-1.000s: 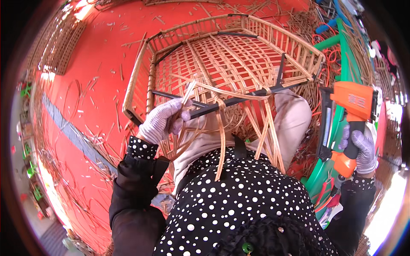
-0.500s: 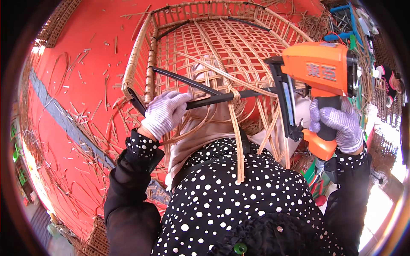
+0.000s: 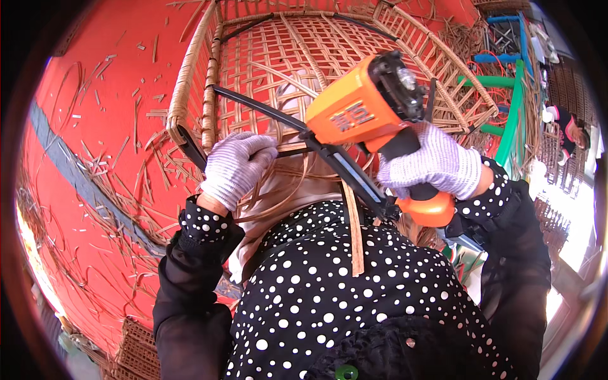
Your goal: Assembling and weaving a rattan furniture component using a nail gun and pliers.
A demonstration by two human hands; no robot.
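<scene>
A: Since the earlier frames the orange nail gun (image 3: 364,107) has swung in from the right and now sits over the middle of the woven rattan frame (image 3: 266,57), nearer the left hand (image 3: 235,166).

B: And the grips?

A: The right hand (image 3: 434,161), gloved, is wrapped tight around the gun's handle. The left hand, also gloved, is closed on loose rattan strips (image 3: 285,196) at the frame's near edge, touching a black bar (image 3: 259,109) that crosses the frame.

B: Room to move?

A: The frame's left rim stands beside open red floor (image 3: 95,126), which is strewn with cuttings. To the right it is tight: green and blue tubes (image 3: 506,114) crowd just beyond the far corner.

B: Anything unclear?

A: The gun's nose is hidden behind its body, so whether it touches the weave cannot be told. The polka-dot blouse (image 3: 329,297) covers the frame's near side.
</scene>
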